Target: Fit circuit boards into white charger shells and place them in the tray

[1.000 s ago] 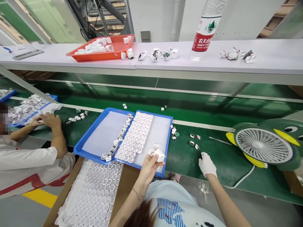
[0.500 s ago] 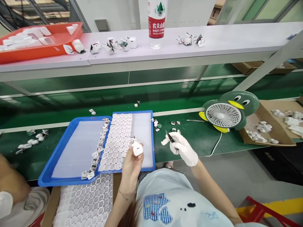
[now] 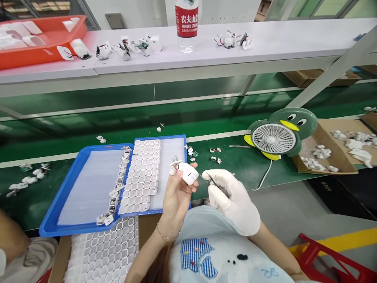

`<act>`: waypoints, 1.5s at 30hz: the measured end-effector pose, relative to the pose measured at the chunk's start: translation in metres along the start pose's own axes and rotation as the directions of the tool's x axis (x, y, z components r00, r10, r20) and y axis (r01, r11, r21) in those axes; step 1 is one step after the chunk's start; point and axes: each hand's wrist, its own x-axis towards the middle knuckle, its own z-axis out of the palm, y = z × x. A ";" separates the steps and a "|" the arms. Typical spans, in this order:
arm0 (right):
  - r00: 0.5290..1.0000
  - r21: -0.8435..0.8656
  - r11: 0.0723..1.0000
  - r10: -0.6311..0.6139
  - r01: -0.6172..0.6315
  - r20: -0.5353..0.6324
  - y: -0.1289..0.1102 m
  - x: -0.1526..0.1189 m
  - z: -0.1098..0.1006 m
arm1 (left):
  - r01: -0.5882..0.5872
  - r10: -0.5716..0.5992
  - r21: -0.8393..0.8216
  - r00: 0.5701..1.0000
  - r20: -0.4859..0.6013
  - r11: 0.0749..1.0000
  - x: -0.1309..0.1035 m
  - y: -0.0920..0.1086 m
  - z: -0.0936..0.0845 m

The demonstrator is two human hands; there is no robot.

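Observation:
My bare left hand (image 3: 176, 202) is closed around a small white charger housing (image 3: 189, 173), its slotted end turned to the right. Thin red wires and a piece with metal prongs (image 3: 174, 162) stick out at its other end. Opposite it, my white-gloved right hand (image 3: 237, 204) pinches dark tweezers (image 3: 211, 180), whose tip points at the slotted end. Whether the tip touches the housing I cannot tell. Behind my left hand, rows of white open housings (image 3: 140, 167) fill part of a blue tray (image 3: 160, 137).
A second blue tray (image 3: 44, 228) on the left has a line of small wired parts (image 3: 118, 186). Loose parts (image 3: 191, 152) lie on the green bench. A penguin-shaped fan (image 3: 304, 122) and cardboard box (image 3: 347, 169) stand right. A shelf holds a bottle (image 3: 187, 23) and red bin (image 3: 44, 55).
My left hand has moved right and up with the housing, away from the rows, and its wires and prongs now show more. My right hand has come closer to it with the tweezers.

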 end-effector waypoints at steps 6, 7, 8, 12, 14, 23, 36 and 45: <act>0.994 -0.163 0.983 0.097 -0.086 0.059 -0.009 0.006 0.004 | -0.072 0.070 0.026 0.996 0.058 0.997 0.001 -0.003 -0.001; 0.994 -0.191 0.978 0.095 -0.082 0.061 -0.010 0.007 0.004 | -0.085 0.083 0.032 0.995 0.062 0.996 0.001 -0.003 -0.001; 0.994 -0.220 0.973 0.089 -0.074 0.059 -0.011 0.007 0.004 | -0.101 0.098 0.041 0.993 0.067 0.994 0.001 -0.003 -0.001; 0.996 -0.312 0.949 0.069 -0.049 0.055 -0.014 0.009 0.004 | -0.154 0.146 0.087 0.985 0.087 0.984 -0.001 -0.003 -0.003; 0.996 -0.320 0.946 0.068 -0.047 0.056 -0.015 0.009 0.004 | -0.170 0.161 0.093 0.982 0.094 0.981 -0.001 -0.003 -0.004; 0.991 -0.312 0.947 0.110 -0.082 0.074 -0.014 0.009 0.000 | -0.228 0.212 0.164 0.971 0.106 0.960 0.004 -0.007 -0.006; 0.994 -0.293 0.954 0.091 -0.067 0.068 -0.010 0.008 -0.003 | -0.292 0.267 0.258 0.955 0.128 0.921 0.008 -0.008 0.004; 0.987 -0.126 0.983 0.142 -0.133 0.069 0.000 0.014 0.002 | -0.345 0.287 0.305 0.932 0.221 0.888 0.005 -0.009 0.005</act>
